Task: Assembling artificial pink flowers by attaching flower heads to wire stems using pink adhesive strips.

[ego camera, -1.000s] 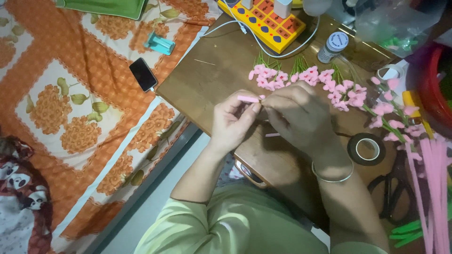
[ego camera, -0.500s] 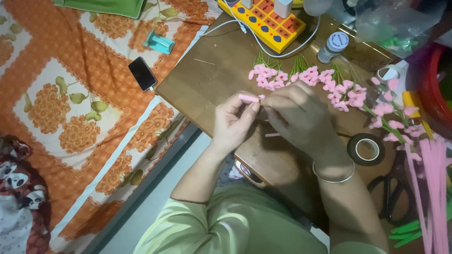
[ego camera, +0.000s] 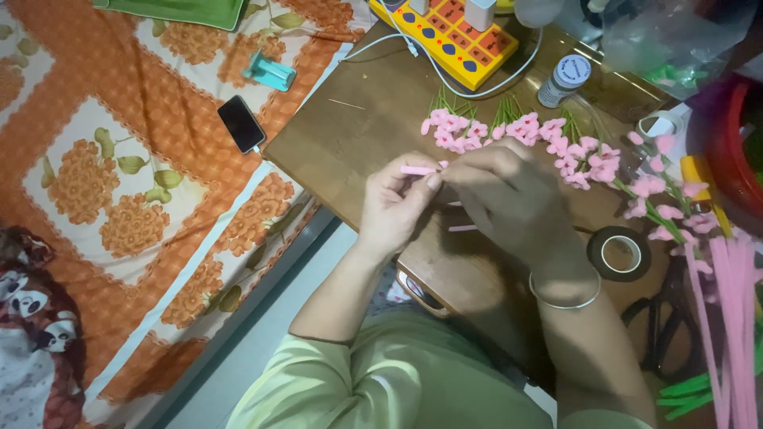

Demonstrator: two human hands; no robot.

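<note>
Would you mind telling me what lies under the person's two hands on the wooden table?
A short pink piece lies on the wooden table below the left hand and right hand. Anything directly beneath the palms is covered.

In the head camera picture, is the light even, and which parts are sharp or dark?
Head view: light is uneven, bright on the orange flowered cloth at left, dim toward the right edge; the left hand and right hand, pinching a pink stick, look fairly sharp and shade the wooden table under them; the scissors sit in deep shadow.
</note>
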